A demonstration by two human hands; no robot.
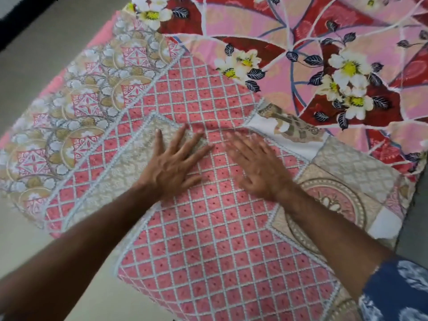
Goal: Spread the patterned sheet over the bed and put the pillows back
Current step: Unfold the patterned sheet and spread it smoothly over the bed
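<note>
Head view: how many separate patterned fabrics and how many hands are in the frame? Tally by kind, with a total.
Pink lattice-patterned sheet with beige medallion border: 1
Pink and red floral fabric with white flowers: 1
Hands pressing flat on the lattice sheet, left hand and right hand: 2
Total: 4
No pillows are in view.

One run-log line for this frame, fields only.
stage: smoothing | left hand: flat on lattice sheet | right hand: flat on same sheet, blurred | floral sheet: underneath, beyond | pillows: not visible
</note>
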